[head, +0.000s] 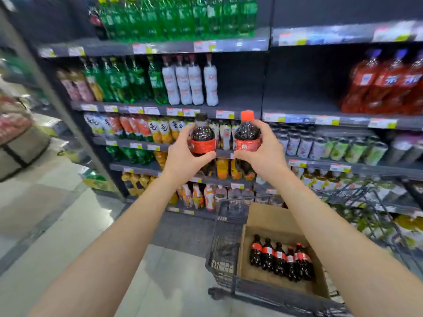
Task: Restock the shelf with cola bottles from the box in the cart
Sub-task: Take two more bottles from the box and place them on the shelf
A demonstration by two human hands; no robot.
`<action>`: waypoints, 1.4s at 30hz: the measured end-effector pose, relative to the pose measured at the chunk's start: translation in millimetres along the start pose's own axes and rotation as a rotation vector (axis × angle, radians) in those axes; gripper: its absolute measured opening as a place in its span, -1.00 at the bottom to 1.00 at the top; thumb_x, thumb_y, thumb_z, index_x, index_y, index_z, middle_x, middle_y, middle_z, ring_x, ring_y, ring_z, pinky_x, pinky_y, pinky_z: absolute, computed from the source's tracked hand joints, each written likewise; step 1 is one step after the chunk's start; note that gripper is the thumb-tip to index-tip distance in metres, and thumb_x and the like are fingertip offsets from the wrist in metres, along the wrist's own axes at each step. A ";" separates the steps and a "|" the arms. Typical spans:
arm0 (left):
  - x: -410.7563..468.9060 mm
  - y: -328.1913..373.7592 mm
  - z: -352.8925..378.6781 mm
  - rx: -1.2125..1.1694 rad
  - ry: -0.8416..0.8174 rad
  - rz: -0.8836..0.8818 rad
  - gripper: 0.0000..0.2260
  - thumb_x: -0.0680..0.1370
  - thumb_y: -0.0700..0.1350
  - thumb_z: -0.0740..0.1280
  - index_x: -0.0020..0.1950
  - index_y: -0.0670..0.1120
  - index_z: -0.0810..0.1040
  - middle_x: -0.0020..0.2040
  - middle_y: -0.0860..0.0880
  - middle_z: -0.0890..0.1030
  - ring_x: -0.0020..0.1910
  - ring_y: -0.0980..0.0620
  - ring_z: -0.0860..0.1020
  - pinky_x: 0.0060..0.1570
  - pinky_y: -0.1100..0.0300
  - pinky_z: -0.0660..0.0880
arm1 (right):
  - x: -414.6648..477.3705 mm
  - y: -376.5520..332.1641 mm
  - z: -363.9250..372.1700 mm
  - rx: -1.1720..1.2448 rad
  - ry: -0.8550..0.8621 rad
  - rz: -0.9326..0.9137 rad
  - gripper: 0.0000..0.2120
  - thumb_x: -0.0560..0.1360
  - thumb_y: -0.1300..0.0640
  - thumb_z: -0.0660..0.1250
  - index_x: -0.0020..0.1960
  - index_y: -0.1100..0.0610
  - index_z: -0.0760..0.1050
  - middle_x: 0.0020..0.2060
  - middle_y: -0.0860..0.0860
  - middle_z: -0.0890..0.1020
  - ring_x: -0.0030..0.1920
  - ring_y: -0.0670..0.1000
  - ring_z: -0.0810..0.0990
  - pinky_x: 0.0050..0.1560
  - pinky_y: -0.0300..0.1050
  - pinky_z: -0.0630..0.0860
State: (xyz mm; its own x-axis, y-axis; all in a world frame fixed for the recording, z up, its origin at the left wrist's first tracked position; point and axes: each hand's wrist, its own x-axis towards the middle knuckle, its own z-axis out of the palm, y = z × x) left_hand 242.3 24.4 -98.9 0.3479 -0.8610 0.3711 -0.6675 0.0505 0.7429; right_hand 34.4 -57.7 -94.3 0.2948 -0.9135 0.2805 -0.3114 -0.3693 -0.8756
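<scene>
Fingers of our left grip point(185, 154) curl round a black-capped cola bottle point(202, 136), and those of our right grip point(263, 152) round a red-capped cola bottle point(247, 133). Both are upright, side by side, caps up. The bare shelf point(240, 104) lies above and ahead, beside the white bottles point(190, 85), nearer our right grip, we judge. Below, the box point(270, 216) in the cart point(223, 243) holds five more cola bottles point(280, 257) in a row.

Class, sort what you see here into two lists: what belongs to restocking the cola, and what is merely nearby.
Belongs:
left hand gripping black-capped cola bottle
right hand gripping red-capped cola bottle
five cola bottles in cardboard box
cart
bare shelf stretch

Merely nearby:
green bottles
white bottles
red drinks
cans
</scene>
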 end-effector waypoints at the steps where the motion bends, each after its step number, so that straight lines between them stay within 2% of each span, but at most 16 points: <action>1: 2.6 0.1 -16.0 -0.003 0.014 -0.003 -0.25 0.46 0.07 0.58 0.56 0.11 0.29 0.40 0.14 0.47 0.24 0.21 0.44 0.19 0.32 0.42 | 5.4 -14.4 8.0 0.007 -0.005 -0.022 -0.17 0.28 0.08 0.63 0.43 -0.21 0.30 0.13 -0.19 0.58 0.09 -0.09 0.61 0.17 -0.05 0.57; 3: 7.9 -3.4 -49.2 -0.012 0.054 -0.002 -0.24 0.46 0.06 0.57 0.57 0.12 0.27 0.40 0.15 0.46 0.25 0.20 0.43 0.23 0.27 0.46 | 15.0 -43.4 28.0 0.011 -0.025 -0.069 -0.16 0.30 0.09 0.62 0.46 -0.17 0.30 0.19 -0.16 0.56 0.12 -0.10 0.58 0.14 -0.16 0.53; 4: 10.7 -7.5 -66.3 -0.010 0.078 -0.002 -0.25 0.47 0.05 0.57 0.57 0.12 0.27 0.38 0.19 0.43 0.26 0.23 0.41 0.21 0.35 0.43 | 19.4 -57.0 39.5 0.011 -0.040 -0.090 -0.17 0.32 0.10 0.61 0.48 -0.14 0.29 0.23 -0.14 0.54 0.13 -0.09 0.56 0.11 -0.21 0.49; 6: 16.0 -17.3 -101.7 0.008 0.109 -0.003 -0.25 0.48 0.03 0.57 0.57 0.11 0.26 0.33 0.25 0.39 0.20 0.35 0.39 0.12 0.52 0.32 | 28.2 -81.5 66.7 0.014 -0.063 -0.126 -0.17 0.35 0.09 0.60 0.50 -0.11 0.28 0.30 -0.12 0.51 0.17 -0.05 0.53 0.11 -0.19 0.46; 10: 30.7 -49.1 -179.8 0.036 0.145 -0.006 -0.26 0.46 0.03 0.58 0.54 0.14 0.28 0.31 0.21 0.44 0.03 0.62 0.42 0.12 0.52 0.42 | 46.4 -130.9 138.5 0.020 -0.083 -0.176 -0.16 0.34 0.03 0.60 0.50 -0.12 0.27 0.36 -0.11 0.49 0.27 -0.04 0.52 0.19 -0.14 0.48; 13: 46.8 -77.9 -241.4 0.083 0.165 0.007 -0.28 0.49 -0.01 0.57 0.55 0.12 0.28 0.34 0.18 0.41 0.04 0.47 0.41 -0.09 0.69 0.30 | 62.7 -170.9 195.2 0.032 -0.102 -0.216 -0.17 0.38 0.04 0.59 0.53 -0.10 0.25 0.44 -0.14 0.42 0.38 -0.06 0.42 0.22 -0.23 0.36; 15: 60.7 -101.3 -281.6 0.101 0.167 0.021 -0.26 0.47 0.03 0.57 0.55 0.14 0.27 0.37 0.20 0.43 0.22 0.26 0.43 0.08 0.56 0.40 | 77.7 -195.0 232.9 0.036 -0.105 -0.242 -0.17 0.38 0.04 0.59 0.53 -0.10 0.25 0.42 -0.16 0.42 0.36 -0.07 0.42 0.20 -0.31 0.34; 17: 76.4 -127.3 -319.6 0.128 0.181 0.024 -0.24 0.44 0.07 0.59 0.55 0.17 0.28 0.39 0.19 0.46 0.29 0.15 0.48 0.29 0.18 0.50 | 93.3 -219.3 271.3 0.043 -0.115 -0.252 -0.18 0.37 0.05 0.60 0.51 -0.09 0.27 0.27 -0.20 0.45 0.19 -0.14 0.44 0.03 -0.47 0.36; 19: 95.0 -148.9 -354.4 0.141 0.215 0.036 -0.24 0.42 0.09 0.60 0.53 0.19 0.30 0.37 0.22 0.49 0.28 0.15 0.51 0.34 0.05 0.50 | 110.2 -243.9 305.4 0.052 -0.110 -0.274 -0.19 0.35 0.02 0.61 0.49 -0.12 0.28 0.24 -0.22 0.44 0.14 -0.18 0.43 0.02 -0.38 0.39; 23: 135.4 -177.4 -412.7 0.135 0.265 0.066 -0.27 0.42 0.05 0.60 0.50 0.22 0.33 0.20 0.46 0.42 0.21 0.18 0.56 0.27 0.25 0.49 | 148.9 -284.4 364.4 0.067 -0.093 -0.292 -0.19 0.30 -0.07 0.61 0.44 -0.22 0.29 0.30 -0.13 0.50 0.22 -0.04 0.53 0.22 -0.01 0.52; 25: 159.6 -193.3 -436.8 0.126 0.278 0.079 -0.28 0.40 0.08 0.60 0.47 0.26 0.33 0.24 0.36 0.51 0.19 0.14 0.60 0.29 0.12 0.52 | 171.4 -299.5 390.1 0.072 -0.084 -0.303 -0.18 0.26 -0.09 0.61 0.41 -0.25 0.29 0.27 -0.12 0.54 0.21 -0.01 0.58 0.22 0.04 0.54; 27: 186.4 -211.6 -456.5 0.115 0.291 0.081 -0.27 0.38 0.10 0.60 0.46 0.28 0.33 0.21 0.24 0.59 0.12 0.13 0.64 0.28 0.01 0.55 | 194.9 -312.5 411.5 0.071 -0.078 -0.318 -0.16 0.28 -0.05 0.62 0.45 -0.20 0.29 0.27 -0.13 0.54 0.17 -0.04 0.58 0.18 -0.07 0.52; 31: 242.7 -246.5 -484.8 0.083 0.295 0.083 -0.26 0.37 0.13 0.59 0.46 0.27 0.32 0.16 0.19 0.61 0.09 0.15 0.64 0.25 0.01 0.57 | 247.2 -330.3 450.9 0.067 -0.065 -0.341 -0.16 0.33 0.03 0.62 0.51 -0.12 0.29 0.21 -0.21 0.45 0.12 -0.15 0.45 0.10 -0.25 0.34; 37: 336.5 -299.9 -512.5 0.066 0.292 0.104 -0.30 0.43 0.06 0.59 0.47 0.23 0.32 0.14 0.28 0.57 0.07 0.30 0.61 0.19 0.22 0.52 | 343.2 -345.1 510.9 0.085 -0.065 -0.402 -0.20 0.32 0.08 0.63 0.45 -0.13 0.34 0.05 -0.33 0.50 -0.01 -0.31 0.53 0.02 -0.35 0.43; 40: 387.0 -321.0 -525.1 0.063 0.290 0.125 -0.33 0.44 0.03 0.59 0.44 0.24 0.32 0.11 0.34 0.53 0.07 0.41 0.56 0.11 0.37 0.46 | 391.4 -356.4 535.1 0.073 -0.056 -0.425 -0.19 0.31 0.09 0.64 0.46 -0.11 0.34 0.12 -0.22 0.50 -0.04 -0.45 0.50 -0.12 -0.60 0.35; 42: 418.1 -331.8 -532.9 0.058 0.293 0.131 -0.31 0.44 0.03 0.59 0.47 0.22 0.31 0.13 0.35 0.51 0.12 0.36 0.55 0.06 0.45 0.41 | 419.5 -363.0 549.5 0.063 -0.041 -0.431 -0.18 0.30 0.09 0.64 0.45 -0.10 0.34 0.12 -0.19 0.51 -0.06 -0.50 0.48 -0.12 -0.60 0.36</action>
State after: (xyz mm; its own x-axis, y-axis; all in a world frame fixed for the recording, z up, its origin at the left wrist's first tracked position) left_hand 960.1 -82.6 106.7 0.4254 -0.6662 0.6125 -0.7529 0.1151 0.6480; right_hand 767.6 -213.0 125.0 0.4214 -0.6699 0.6113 -0.0966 -0.7034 -0.7042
